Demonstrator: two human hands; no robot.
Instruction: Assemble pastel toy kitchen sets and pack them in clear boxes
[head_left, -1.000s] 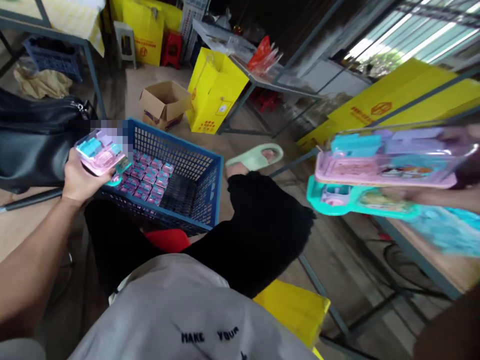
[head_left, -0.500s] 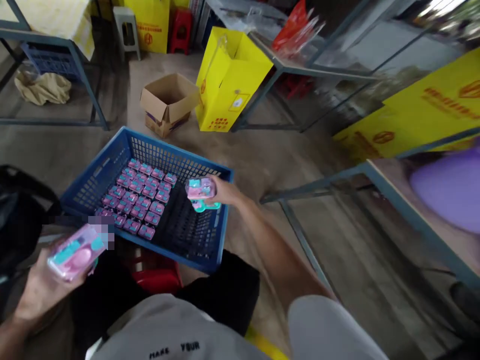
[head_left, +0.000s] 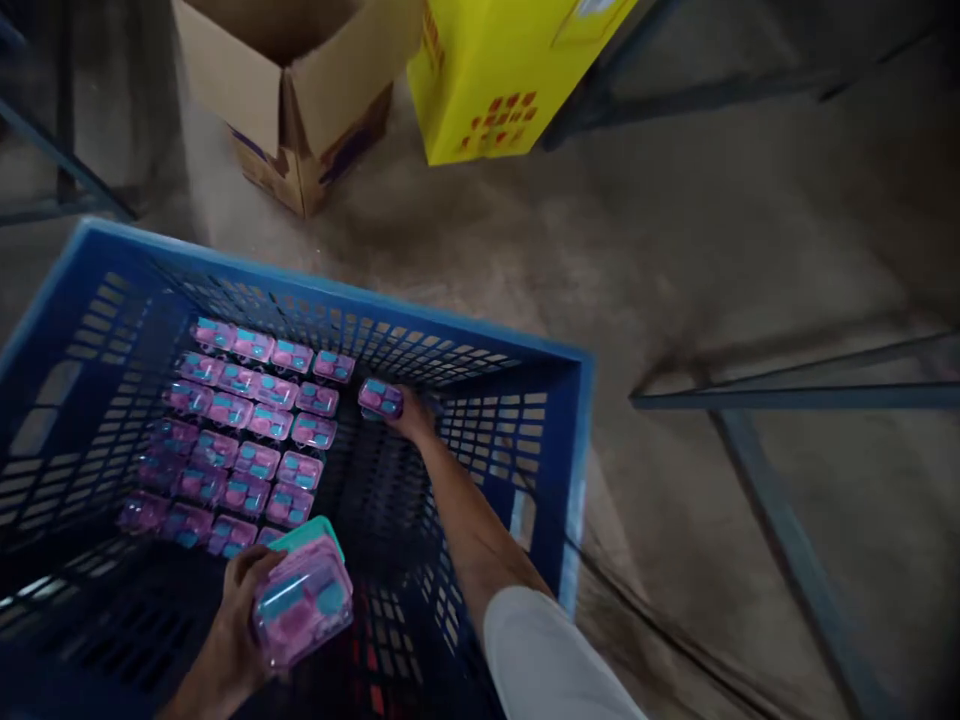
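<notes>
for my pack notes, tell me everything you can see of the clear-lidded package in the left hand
The clear-lidded package is box-shaped with rounded corners, its shiny, transparent, plastic-looking cover showing pink and light-blue contents, too blurred to identify. A turquoise edge shows behind it; whether that is part of it is unclear. It sits tilted, gripped on its left side by the left hand, apparently over the blue crate.

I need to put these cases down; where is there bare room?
In the crate, the dark strip between the rows of cases and the right wall looks bare, nearer than the right hand. Floor also shows bare between crate, yellow bag and metal frame. Crowded: the crate's left, packed with cases.
</notes>
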